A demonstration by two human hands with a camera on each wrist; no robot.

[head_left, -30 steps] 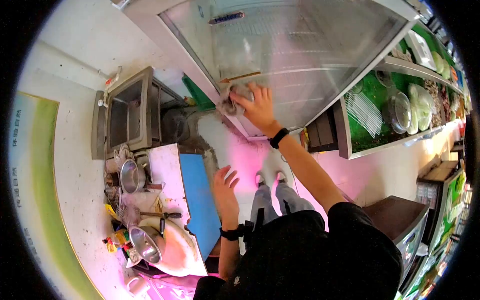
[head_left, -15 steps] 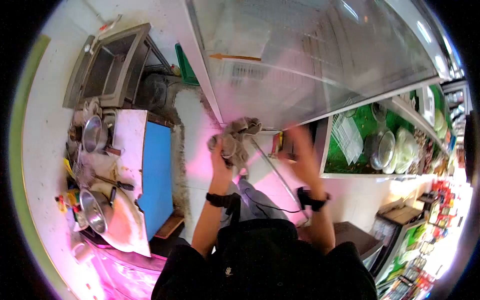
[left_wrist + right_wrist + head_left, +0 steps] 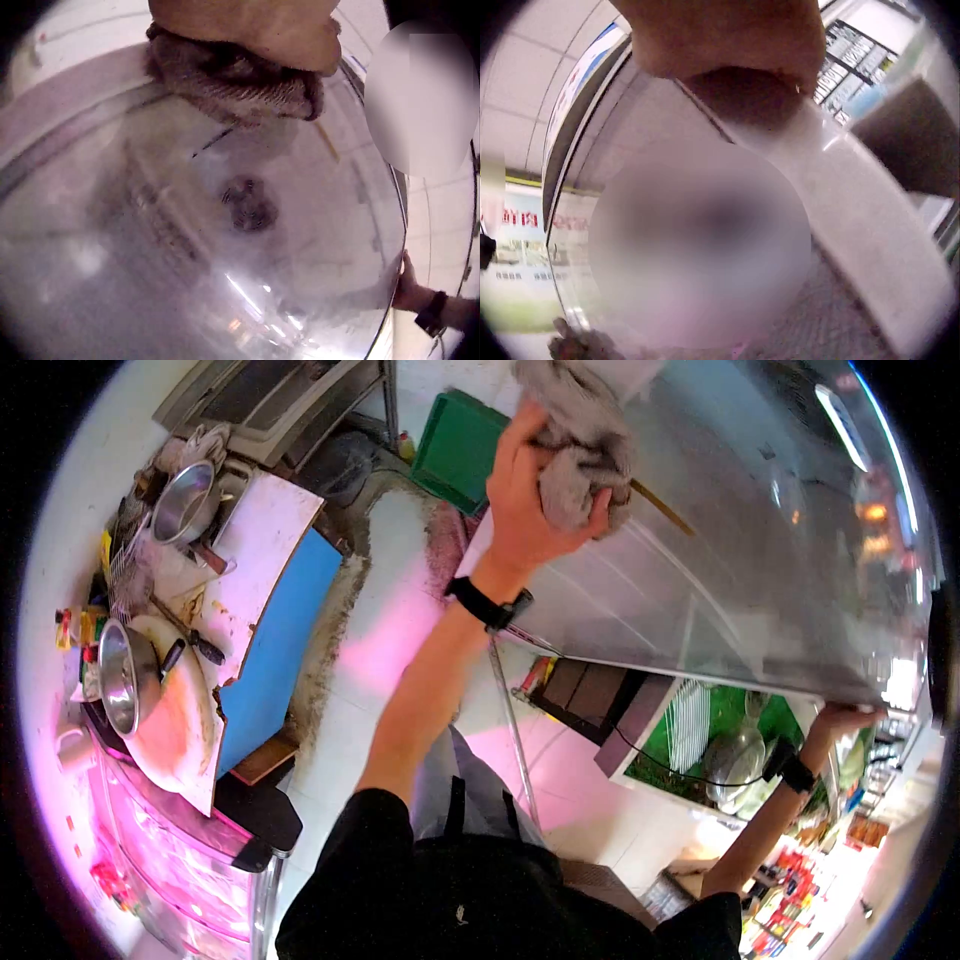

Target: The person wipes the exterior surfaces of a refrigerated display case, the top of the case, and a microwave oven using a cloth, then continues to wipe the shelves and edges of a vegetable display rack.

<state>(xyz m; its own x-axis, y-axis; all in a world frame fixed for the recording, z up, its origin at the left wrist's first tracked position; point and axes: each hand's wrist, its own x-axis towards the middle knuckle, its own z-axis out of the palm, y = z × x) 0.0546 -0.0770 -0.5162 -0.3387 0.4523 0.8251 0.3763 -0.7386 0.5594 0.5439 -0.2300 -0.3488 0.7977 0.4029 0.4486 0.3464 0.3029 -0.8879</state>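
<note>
Left hand grips grey cloth at glass door

The left hand is bent firmly round the cloth, thumb on one side and fingers on the other, with fabric bunched between them. In the left wrist view the cloth lies against the glass, near the door's frame. A thin brown strip shows on the door, just beside the cloth.

The right hand is at the door's edge, well apart from the left hand, and touches it there. How far its fingers curl cannot be told (much of the right wrist view is blurred). Each wrist carries a black band.

Near the right forearm, a green-lined display case holds a white rack and a clear bowl. A slim metal pole slants beside the person's legs. A green crate is near the left hand.

At the person's left stands a table with a blue side panel. It bears two metal bowls, both tilted in the head view, plus assorted utensils.
</note>
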